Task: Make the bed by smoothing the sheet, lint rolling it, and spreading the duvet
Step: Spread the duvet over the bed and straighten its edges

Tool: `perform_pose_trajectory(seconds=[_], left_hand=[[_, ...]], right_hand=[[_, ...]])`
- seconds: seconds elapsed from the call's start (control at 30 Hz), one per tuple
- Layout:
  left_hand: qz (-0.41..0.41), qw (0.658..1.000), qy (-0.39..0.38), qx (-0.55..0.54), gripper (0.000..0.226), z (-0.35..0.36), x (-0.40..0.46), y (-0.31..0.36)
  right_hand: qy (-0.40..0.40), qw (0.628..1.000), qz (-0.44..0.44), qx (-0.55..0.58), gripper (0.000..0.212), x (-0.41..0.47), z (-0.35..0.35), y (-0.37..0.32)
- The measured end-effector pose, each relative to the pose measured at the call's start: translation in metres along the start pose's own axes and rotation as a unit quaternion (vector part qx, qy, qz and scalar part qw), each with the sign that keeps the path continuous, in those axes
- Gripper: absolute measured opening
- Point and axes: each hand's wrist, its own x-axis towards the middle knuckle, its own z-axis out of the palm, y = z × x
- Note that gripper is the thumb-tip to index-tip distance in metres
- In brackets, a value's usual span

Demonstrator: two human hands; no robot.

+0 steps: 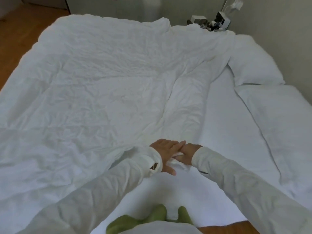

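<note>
A crumpled white duvet (101, 90) covers the left and middle of the bed. The smoother white sheet (224, 125) shows to its right and at the near edge. Both hands meet at the duvet's near right corner. My left hand (166, 153) lies half open over that corner, fingers pointing right. My right hand (186, 155) is closed on a bunched fold of the duvet corner (177, 162). Both arms wear white sleeves.
Two white pillows (253, 65) (276, 125) lie along the right side by the wall. A small stand with gadgets and cables (214, 22) is at the far right corner. Wooden floor (20, 27) runs at the left. My green-socked feet (148, 218) are at the near edge.
</note>
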Motion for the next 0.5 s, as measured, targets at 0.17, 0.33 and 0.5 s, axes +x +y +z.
perform_pose_trajectory(seconds=[0.17,0.33,0.5], left_hand=[[-0.121,0.984,-0.004,-0.131,0.053,-0.031,0.051,0.040],[-0.190,0.962,0.155,-0.123,0.040,-0.069,0.059,0.024],[-0.269,0.838,0.363,-0.306,0.016,-0.086,0.061,0.035]], right_hand=[[0.179,0.919,-0.058,0.346,0.008,-0.008,0.009,0.052],[0.348,0.760,-0.015,0.548,0.031,0.005,0.043,0.067],[0.191,0.785,-0.069,0.586,0.081,0.031,0.031,0.041]])
